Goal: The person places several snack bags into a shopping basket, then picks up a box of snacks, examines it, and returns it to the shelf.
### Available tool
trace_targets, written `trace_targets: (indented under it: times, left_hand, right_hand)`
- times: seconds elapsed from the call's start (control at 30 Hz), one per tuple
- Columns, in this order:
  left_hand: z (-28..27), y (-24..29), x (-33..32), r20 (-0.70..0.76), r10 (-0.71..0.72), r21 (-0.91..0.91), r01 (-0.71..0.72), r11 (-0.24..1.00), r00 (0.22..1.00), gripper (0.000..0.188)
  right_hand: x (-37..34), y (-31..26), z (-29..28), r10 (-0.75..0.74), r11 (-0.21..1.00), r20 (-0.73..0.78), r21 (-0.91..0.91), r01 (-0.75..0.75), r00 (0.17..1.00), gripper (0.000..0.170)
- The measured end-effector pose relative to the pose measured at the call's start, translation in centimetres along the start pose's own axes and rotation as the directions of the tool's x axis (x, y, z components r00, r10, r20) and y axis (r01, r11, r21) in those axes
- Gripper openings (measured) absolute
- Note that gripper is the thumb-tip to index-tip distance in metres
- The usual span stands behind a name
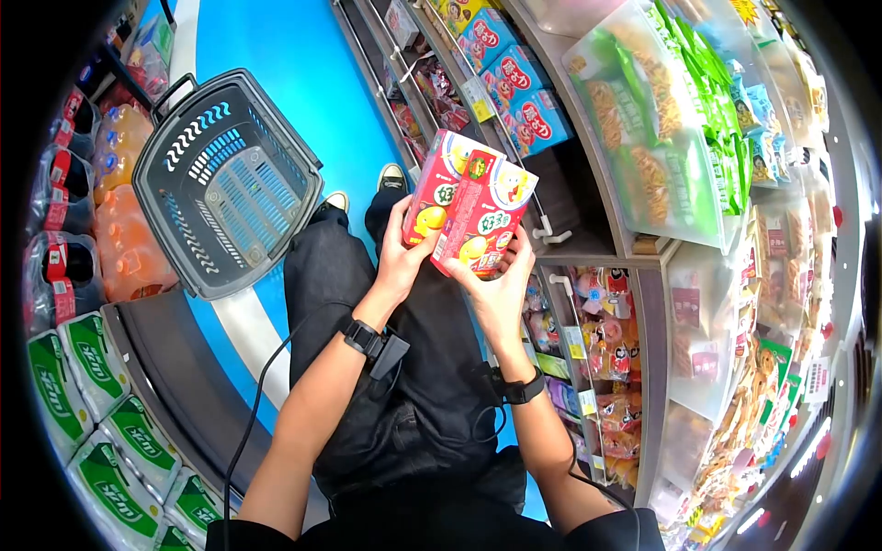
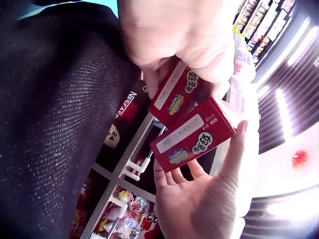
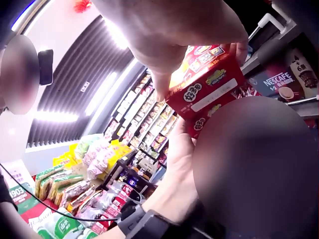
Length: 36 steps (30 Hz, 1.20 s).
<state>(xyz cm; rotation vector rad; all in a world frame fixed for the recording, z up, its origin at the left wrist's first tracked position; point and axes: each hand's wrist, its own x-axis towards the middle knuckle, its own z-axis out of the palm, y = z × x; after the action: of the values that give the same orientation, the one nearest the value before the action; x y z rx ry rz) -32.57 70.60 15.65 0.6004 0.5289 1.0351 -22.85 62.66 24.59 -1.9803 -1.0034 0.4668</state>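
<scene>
Two small red boxes with yellow pictures are held side by side, touching or nearly so. My left hand grips the left box, thumb across its lower front. The right box is pinched by my right hand at its lower edge and side. In the left wrist view, printed ends of the left box and right box show, with my left hand above and my right hand below. The right wrist view shows the right box under my right hand.
A grey basket stands on the blue floor at left, beside orange bottles and green-white packs. On the right, a shelf holds blue boxes above a dark gap. Clear bins of snacks line its outer side.
</scene>
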Motion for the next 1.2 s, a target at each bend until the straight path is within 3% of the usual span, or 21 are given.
trace_targets:
  times: [0.07,0.1,0.2,0.23,0.27,0.37,0.47,0.57,0.67,0.73,0.83,0.87,0.93,1.0,1.07,1.13,1.2]
  left_hand:
    - [0.2,0.9,-0.2,0.063,-0.08,-0.142,0.089,0.986,0.995,0.054]
    - [-0.2,0.9,-0.2,0.099,-0.102,-0.118,0.113,0.986,0.99,0.049]
    - [-0.1,0.6,-0.4,0.136,-0.138,-0.119,0.155,0.981,0.981,0.048]
    - [-0.6,-0.2,-0.3,0.163,-0.07,-0.006,0.072,0.997,0.984,0.048]
    - [-1.0,-0.9,0.0,0.197,0.0,0.104,-0.02,0.994,0.98,0.049]
    - [-0.3,0.2,-0.3,0.22,-0.032,0.085,0.014,0.996,0.975,0.061]
    - [-0.1,0.5,-0.1,0.248,-0.066,0.135,0.033,0.99,0.967,0.071]
    - [0.2,0.6,-0.2,0.285,-0.115,0.186,0.063,0.981,0.952,0.08]
    - [0.9,1.2,0.1,0.417,-0.15,0.349,-0.005,0.937,0.896,0.083]
    - [1.5,1.8,0.6,0.467,-0.269,0.428,0.051,0.902,0.842,0.09]
    - [3.6,2.7,1.6,0.523,-0.31,0.584,-0.069,0.809,0.794,0.094]
    - [5.0,3.6,2.0,0.573,-0.283,0.533,-0.087,0.842,0.769,0.095]
    - [6.4,2.9,3.5,0.532,-0.318,0.727,-0.231,0.646,0.785,0.091]
    - [8.1,2.6,4.6,0.507,-0.346,0.799,-0.281,0.531,0.789,0.076]
    - [8.5,0.8,6.7,0.58,-0.27,0.737,-0.353,0.577,0.769,0.076]
    - [9.2,0.5,7.9,0.553,-0.311,0.768,-0.327,0.551,0.773,0.079]
    - [9.9,0.7,8.9,0.565,-0.336,0.764,-0.324,0.558,0.754,0.079]
  right_hand:
    - [0.5,1.1,0.4,0.006,0.996,-0.007,0.086,-0.005,1.0,0.103]
    - [0.8,1.0,0.4,-0.054,0.999,-0.028,-0.009,0.054,0.998,0.1]
    - [0.9,0.2,0.8,0.007,0.976,0.025,0.215,-0.012,1.0,0.097]
    - [0.8,0.2,0.8,-0.037,0.992,0.034,0.123,0.033,0.999,0.085]
    - [0.8,0.2,0.9,-0.012,0.975,0.049,0.224,0.001,0.999,0.08]
    - [0.9,0.8,0.7,0.048,0.877,0.121,0.47,-0.099,0.992,0.064]
    - [1.7,1.9,-0.5,0.084,0.703,0.273,0.665,-0.251,0.958,0.063]
    - [2.2,1.8,-2.1,0.114,0.69,0.346,0.647,-0.325,0.931,0.066]
    - [2.6,3.8,-3.3,0.137,0.68,0.366,0.641,-0.356,0.92,0.07]
    - [2.5,4.7,-4.6,0.233,0.62,0.395,0.643,-0.449,0.889,0.064]
    - [2.5,6.0,-5.8,0.246,0.605,0.333,0.681,-0.413,0.91,0.055]
    - [2.5,6.0,-6.3,0.241,0.622,0.29,0.686,-0.377,0.926,0.057]
    - [3.0,5.3,-6.1,0.229,0.724,0.096,0.648,-0.235,0.969,0.061]
    - [3.6,6.1,-5.4,0.161,0.764,-0.004,0.634,-0.122,0.987,0.062]
    - [4.2,5.9,-4.5,0.168,0.777,-0.118,0.627,-0.057,0.979,0.05]
    - [5.1,5.9,-4.5,0.188,0.74,-0.126,0.67,-0.056,0.974,0.06]
    - [5.8,4.7,-4.4,0.263,0.674,-0.136,0.734,-0.081,0.955,0.059]
